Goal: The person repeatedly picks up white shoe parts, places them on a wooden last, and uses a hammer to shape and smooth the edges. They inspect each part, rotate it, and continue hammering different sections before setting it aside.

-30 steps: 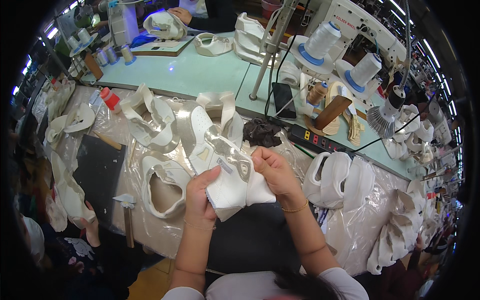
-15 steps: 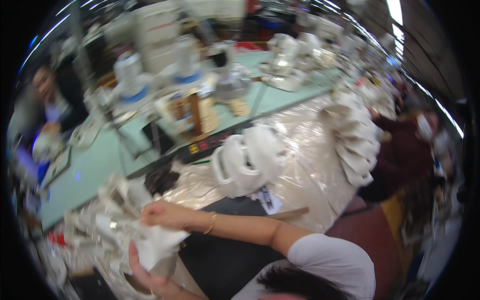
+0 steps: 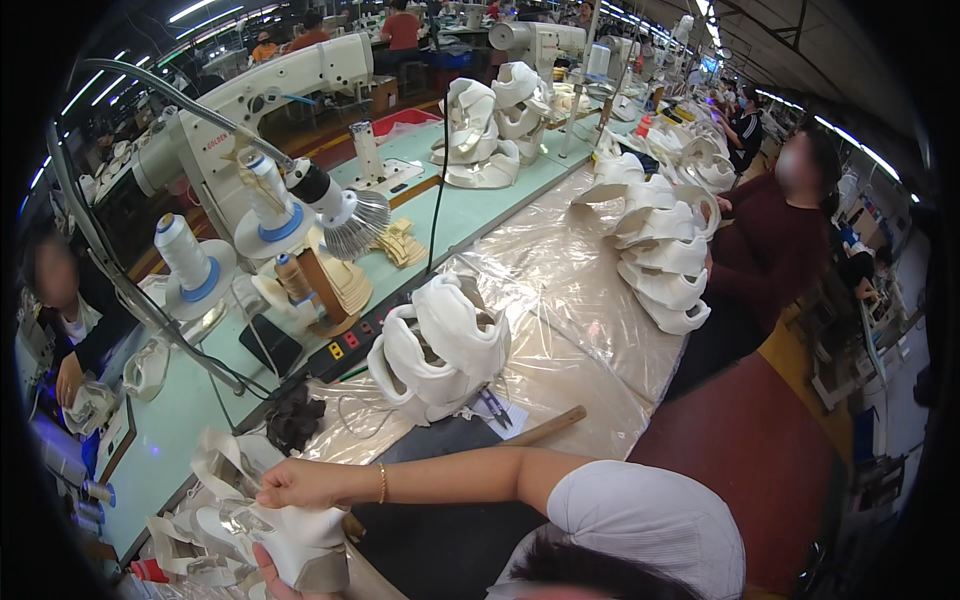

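Observation:
A white shoe upper with a greyish lower edge is between my hands at the lower left. My left hand grips it from below, with only some of its fingers showing. Curled against its top edge, my right hand is closed on the material; its fingertips are partly hidden. More white uppers are heaped just left of my hands, some with shiny patches.
Nested white uppers stand on the plastic-covered table, beside thread snips and a wooden stick. Beyond are a power strip, thread cones, a lamp and a sewing machine. Co-workers sit left and stand right.
The view has shifted and sharpened. My right hand has come lower, against the upper's top edge, and the upper sits lower and more level between my hands.

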`<state>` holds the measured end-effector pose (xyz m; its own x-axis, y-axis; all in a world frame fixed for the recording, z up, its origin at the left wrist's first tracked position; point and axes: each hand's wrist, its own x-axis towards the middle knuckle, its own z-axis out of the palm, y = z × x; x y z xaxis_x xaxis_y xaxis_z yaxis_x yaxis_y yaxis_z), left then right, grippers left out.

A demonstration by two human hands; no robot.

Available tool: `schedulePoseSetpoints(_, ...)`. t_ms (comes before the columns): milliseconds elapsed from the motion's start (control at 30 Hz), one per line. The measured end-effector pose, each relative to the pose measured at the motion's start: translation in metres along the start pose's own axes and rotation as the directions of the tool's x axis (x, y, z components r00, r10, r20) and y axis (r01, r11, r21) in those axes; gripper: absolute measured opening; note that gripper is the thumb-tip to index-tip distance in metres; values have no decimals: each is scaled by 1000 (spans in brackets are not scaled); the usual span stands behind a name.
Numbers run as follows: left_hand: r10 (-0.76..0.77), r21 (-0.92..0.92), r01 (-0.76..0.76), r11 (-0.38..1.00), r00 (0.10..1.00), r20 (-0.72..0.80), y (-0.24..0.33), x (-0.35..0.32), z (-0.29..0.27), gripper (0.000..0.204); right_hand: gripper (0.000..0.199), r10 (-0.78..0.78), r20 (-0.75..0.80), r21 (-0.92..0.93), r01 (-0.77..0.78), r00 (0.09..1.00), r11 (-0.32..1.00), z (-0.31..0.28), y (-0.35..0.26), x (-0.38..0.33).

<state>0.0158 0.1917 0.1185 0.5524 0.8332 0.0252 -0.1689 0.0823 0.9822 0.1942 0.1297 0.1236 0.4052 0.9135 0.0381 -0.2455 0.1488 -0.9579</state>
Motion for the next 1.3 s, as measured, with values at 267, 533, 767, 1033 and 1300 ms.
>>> schedulePoseSetpoints(267, 129, -179, -121, 976, 991, 36, -27, 14, -9, 71, 37, 66, 115, 62, -74, 991, 995, -7, -12, -9)
schedulePoseSetpoints(533, -222, 336, 161, 928, 963, 152, -2, -26, -16, 66, 31, 87, 318, -75, -66, 944, 995, -39, -19, -58)
schedulePoseSetpoints(767, -252, 495, -34, 868, 829, 499, 11, -25, 0, 73, 35, -91, 61, 31, 90, 994, 995, -21, -27, -75)
schedulePoseSetpoints(1033, 37, -118, -1, 993, 953, 300, 46, 11, 9, 67, 29, -352, -81, -483, 273, 932, 832, 9, -70, -35)
schedulePoseSetpoints(1300, -203, -462, 232, 856, 973, 111, 46, 20, 11, 41, 28, -364, -97, -654, 217, 926, 725, 28, -74, -7)
